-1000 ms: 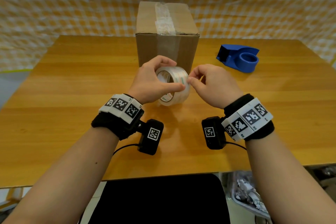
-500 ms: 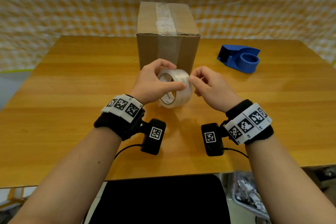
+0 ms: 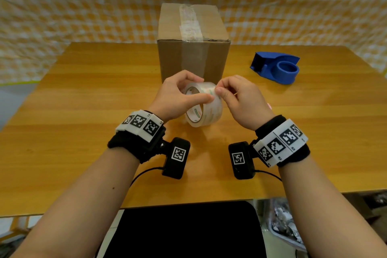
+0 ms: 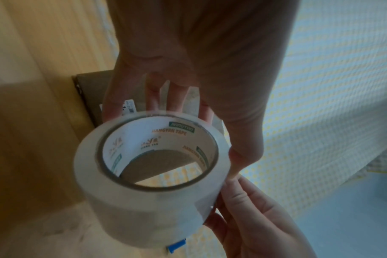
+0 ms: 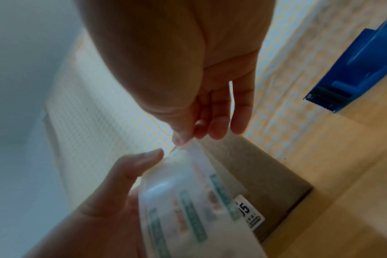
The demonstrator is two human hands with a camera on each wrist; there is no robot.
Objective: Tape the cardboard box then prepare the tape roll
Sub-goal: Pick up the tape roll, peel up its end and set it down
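Observation:
A clear tape roll (image 3: 206, 107) with a white printed core is held above the wooden table (image 3: 83, 111), just in front of the cardboard box (image 3: 193, 48). My left hand (image 3: 178, 96) grips the tape roll (image 4: 148, 174) around its rim, thumb on the near side and fingers over the top. My right hand (image 3: 236, 98) pinches the tape's loose end at the top of the tape roll (image 5: 188, 200) between thumb and forefinger. The cardboard box stands closed, with clear tape running along its top seam and down its front face.
A blue tape dispenser (image 3: 276, 67), with no roll in it, sits on the table to the right of the box; its toothed blade (image 5: 318, 103) shows in the right wrist view. A checkered cloth (image 3: 83, 2) hangs behind. A black chair seat (image 3: 182, 230) lies below the table's near edge.
Both hands and the roll have risen slightly and shifted away from me towards the box. The right thumb and forefinger have stayed at the roll's top edge.

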